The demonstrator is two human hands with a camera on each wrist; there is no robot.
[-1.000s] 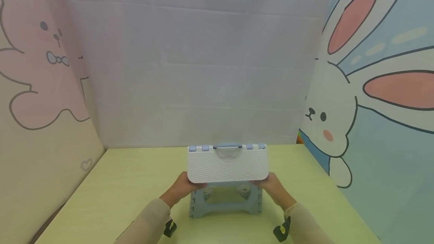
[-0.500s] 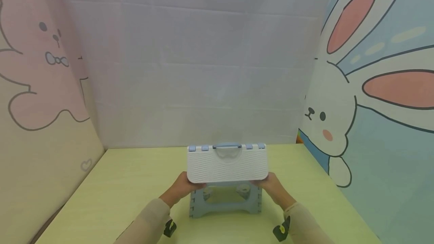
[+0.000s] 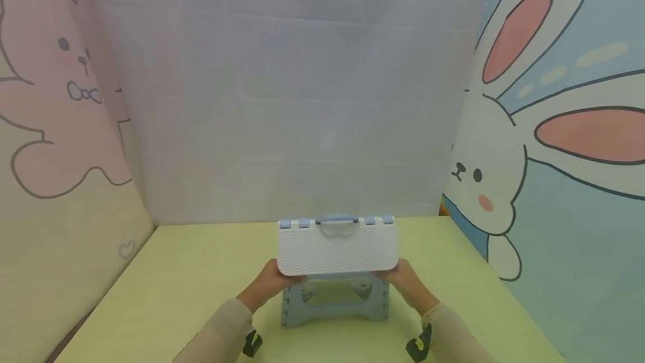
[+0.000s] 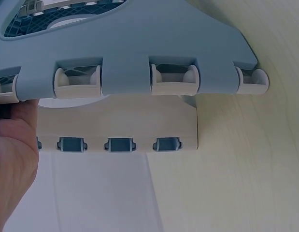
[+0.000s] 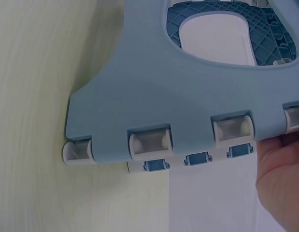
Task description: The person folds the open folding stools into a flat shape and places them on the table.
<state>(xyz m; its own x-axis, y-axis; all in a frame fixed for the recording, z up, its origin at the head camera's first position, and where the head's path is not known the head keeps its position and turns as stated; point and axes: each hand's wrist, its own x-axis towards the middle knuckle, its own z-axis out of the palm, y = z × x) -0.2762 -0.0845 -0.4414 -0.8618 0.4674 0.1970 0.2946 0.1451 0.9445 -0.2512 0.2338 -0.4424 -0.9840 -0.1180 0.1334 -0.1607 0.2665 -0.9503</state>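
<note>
A folding step stool, with a white textured top [image 3: 337, 251] and a blue leg panel [image 3: 335, 312], is unfolded at the middle of the table. A blue carrying handle [image 3: 336, 219] lies along the far edge of its top. My left hand [image 3: 269, 282] grips the left end of the top from below, and my right hand [image 3: 405, 282] holds the right end likewise. The fingers of both are mostly hidden under the stool. Close up, the left wrist view has the blue panel [image 4: 125, 48] and its white hinge knuckles; whether the feet touch the table is unclear.
The pale yellow-green table [image 3: 201, 296] extends around the stool on all sides. A white sheet [image 3: 302, 116] hangs behind it. Rabbit-patterned panels [image 3: 574, 228] flank the table at left and right.
Both hands keep their hold and the stool stays in place. Only the head view has shifted very slightly, so everything sits a little lower in it.
</note>
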